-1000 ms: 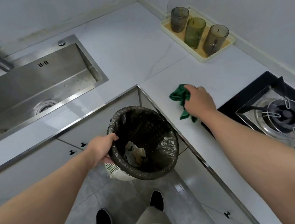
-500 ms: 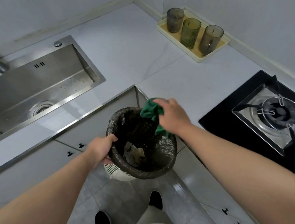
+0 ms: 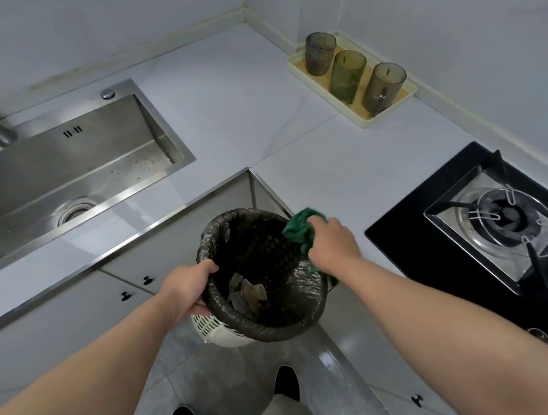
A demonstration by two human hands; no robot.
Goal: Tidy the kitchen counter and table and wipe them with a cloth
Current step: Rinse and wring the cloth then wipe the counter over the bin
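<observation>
At the inner corner of the kitchen surface, beside the black hob, a person stood over a small bin lined with a dark bag. A second earlier the right hand had been pressing the green cloth down on the surface near the hob. It had since swept across to the edge, and now it held the bunched cloth at the bin's rim on the side nearest the surface, fingers curled round it. That suggested crumbs were being brushed off into the bin, so this stretch looked wiped. Of the two hands, the left hand gripped the opposite rim, thumb hooked over the top, holding the bin tilted beside the surface edge. Scraps lay inside it.
</observation>
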